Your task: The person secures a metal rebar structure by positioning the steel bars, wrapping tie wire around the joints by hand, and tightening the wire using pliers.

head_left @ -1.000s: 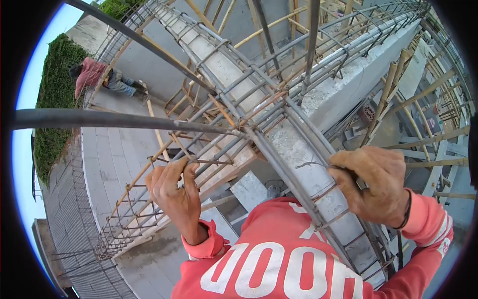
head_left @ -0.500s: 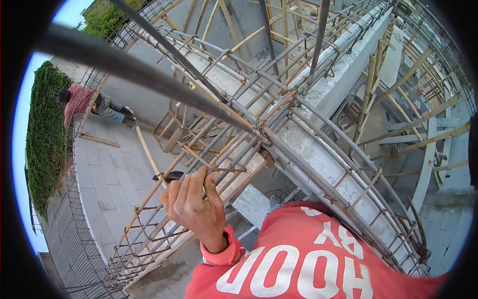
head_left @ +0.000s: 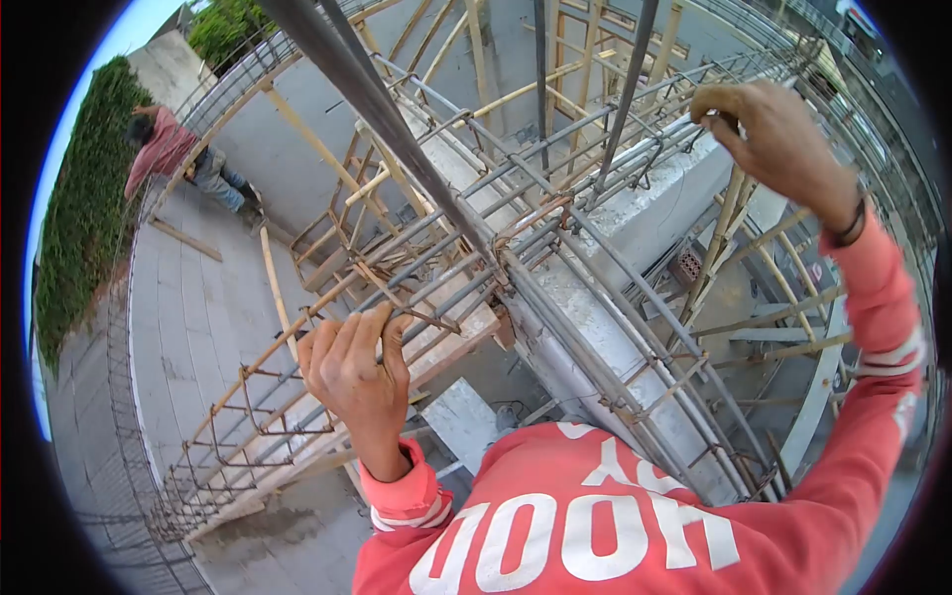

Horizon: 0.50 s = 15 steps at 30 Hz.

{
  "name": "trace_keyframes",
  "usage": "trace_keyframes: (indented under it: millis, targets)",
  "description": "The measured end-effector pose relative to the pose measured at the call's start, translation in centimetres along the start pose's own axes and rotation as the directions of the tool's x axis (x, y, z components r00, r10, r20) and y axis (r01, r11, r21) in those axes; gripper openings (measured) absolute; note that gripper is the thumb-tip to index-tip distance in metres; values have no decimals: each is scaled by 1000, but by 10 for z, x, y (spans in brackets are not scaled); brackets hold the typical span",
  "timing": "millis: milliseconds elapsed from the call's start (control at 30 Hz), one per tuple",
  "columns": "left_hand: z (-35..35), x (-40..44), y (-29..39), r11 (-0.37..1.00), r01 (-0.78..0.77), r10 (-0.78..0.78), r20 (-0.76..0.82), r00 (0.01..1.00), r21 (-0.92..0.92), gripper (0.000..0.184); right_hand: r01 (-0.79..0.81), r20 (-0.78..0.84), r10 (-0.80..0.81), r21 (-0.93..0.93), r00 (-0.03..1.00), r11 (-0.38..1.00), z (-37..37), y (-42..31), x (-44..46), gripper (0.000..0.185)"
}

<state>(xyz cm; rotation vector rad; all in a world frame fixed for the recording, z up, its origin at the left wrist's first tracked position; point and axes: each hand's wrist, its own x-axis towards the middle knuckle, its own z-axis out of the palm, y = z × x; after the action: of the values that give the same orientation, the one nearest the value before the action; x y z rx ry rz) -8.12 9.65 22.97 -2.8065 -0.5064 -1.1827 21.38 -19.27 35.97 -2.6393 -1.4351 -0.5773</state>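
Observation:
My left hand (head_left: 355,372) is closed at the left beam's rebar cage (head_left: 288,397), with the thumb pressed to the fingers. A thin bent steel stirrup (head_left: 421,315) runs out from its fingertips across the long bars. My right hand (head_left: 778,139) is raised at the upper right, its fingers curled in; whatever lies inside them is hidden. It appears in front of the far rebar cage (head_left: 635,124), and I cannot tell whether it touches the bars. Between the hands, the cages cross at a joint (head_left: 511,243) with upright bars rising from it.
Thick upright bars (head_left: 397,129) cross the upper view. A white-topped wall (head_left: 605,297) runs beneath the right cage. Bamboo poles (head_left: 724,228) stand lower right. A co-worker in a red top (head_left: 169,154) stands at the far left, by a block wall (head_left: 188,307).
My right hand has come into view, raised at the upper right. My left hand keeps its grip, appearing slightly further left as the camera view shifts.

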Motion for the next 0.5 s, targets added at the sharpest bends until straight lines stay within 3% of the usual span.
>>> trace_keyframes:
  millis: [67,100,133,167,200,233,267,300,333,367,400,467,500]
  targets:
    - [-3,2,1,999,-12,14,42,999,-46,16,91,-239,-76,50,968,995,28,8,-10,13]
    - [-7,2,2,998,41,-35,120,992,-46,19,113,-239,-94,65,966,992,36,9,-15,13]
    - [-11,4,6,998,54,-51,128,990,-22,19,28,-264,40,250,964,968,44,9,-20,14]
    - [-16,9,10,991,93,-78,150,986,-96,23,-58,-256,185,434,949,899,52,9,-26,14]
    - [-21,12,11,978,128,-99,169,981,-168,27,-49,-255,185,460,949,887,59,14,-31,14]
    - [-27,14,10,923,271,-198,265,944,-273,39,-135,-152,253,535,956,834,64,22,-38,15]
    - [-32,20,12,935,248,-182,260,948,-252,39,-224,-52,315,594,948,773,69,29,-45,15]
    - [-33,26,17,884,332,-259,244,934,-330,43,-281,48,338,670,940,687,72,34,-48,15]
    - [-35,32,19,815,410,-338,239,910,-409,48,-274,36,344,683,938,677,72,33,-48,15]
    - [-35,36,17,877,309,-243,215,946,-367,62,-291,54,354,690,934,663,70,30,-49,15]
    - [-37,41,22,882,304,-239,215,947,-361,62,-309,74,362,693,929,652,68,28,-51,15]
    - [-42,57,47,915,71,-111,-78,991,-397,70,-285,64,345,714,936,640,72,27,-49,16]
    - [-42,68,58,861,11,-110,-164,980,-509,75,-260,52,328,731,943,631,75,26,-48,16]
